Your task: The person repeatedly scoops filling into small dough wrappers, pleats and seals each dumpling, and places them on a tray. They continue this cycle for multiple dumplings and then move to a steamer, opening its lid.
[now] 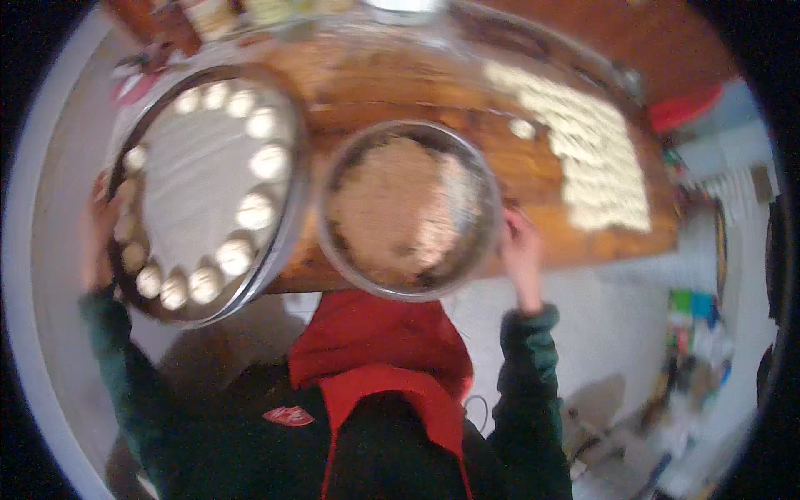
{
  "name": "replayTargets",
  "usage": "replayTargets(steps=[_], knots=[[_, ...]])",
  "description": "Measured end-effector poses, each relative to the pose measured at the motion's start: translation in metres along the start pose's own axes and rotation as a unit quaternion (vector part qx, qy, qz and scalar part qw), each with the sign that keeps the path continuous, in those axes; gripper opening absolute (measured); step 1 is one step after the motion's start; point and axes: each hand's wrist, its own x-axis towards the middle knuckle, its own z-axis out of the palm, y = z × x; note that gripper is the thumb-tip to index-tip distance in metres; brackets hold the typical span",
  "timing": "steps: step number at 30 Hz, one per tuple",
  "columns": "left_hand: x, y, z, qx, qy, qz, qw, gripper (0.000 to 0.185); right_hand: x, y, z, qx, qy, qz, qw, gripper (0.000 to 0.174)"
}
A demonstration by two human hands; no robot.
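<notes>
Blurred by motion, my left hand [101,225] is at the outer left rim of a large round tray [200,181], where its fingers touch or grip the edge. White round filled dough buns [255,210] stand in a ring inside that tray, around a bare pale middle. Right of the tray is a metal bowl [494,250] with brown minced filling [381,200] and a paler patch on its right side. Close against the bowl's right rim is my right hand [522,250], its fingers bent; whether they grip the rim cannot be told.
Many flat pale dough pieces [600,156] lie in overlapping rows on the wooden table [387,81], with one small dough piece [522,129] beside them. Jars [209,19] and a white container [403,9] stand at the far edge. A red apron [381,350] hangs before the near edge.
</notes>
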Motion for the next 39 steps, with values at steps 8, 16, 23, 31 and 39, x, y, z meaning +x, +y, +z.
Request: replayTargets(steps=[8, 16, 23, 31, 39], knots=[[-0.176, 0.182, 0.109, -0.015, -0.083, 0.084, 0.993, 0.052, 0.048, -0.001, -0.096, -0.459, 0.134, -0.103, 0.872, 0.037], [-0.222, 0.241, 0.246, -0.216, -0.48, 0.097, 0.845, 0.036, 0.09, 0.022, -0.115, -0.556, 0.093, -0.162, 0.81, 0.049], [-0.266, 0.222, 0.32, -0.284, -0.497, -0.036, 0.819, 0.031, 0.133, 0.005, -0.08, -0.463, 0.091, -0.2, 0.859, 0.046], [-0.274, 0.206, 0.342, -0.277, -0.508, -0.086, 0.812, 0.029, 0.278, 0.012, -0.011, -0.462, 0.029, -0.291, 0.837, 0.047], [-0.27, 0.201, 0.358, -0.28, -0.478, -0.026, 0.832, 0.032, 0.377, 0.031, 0.047, -0.546, 0.102, -0.255, 0.791, 0.043]])
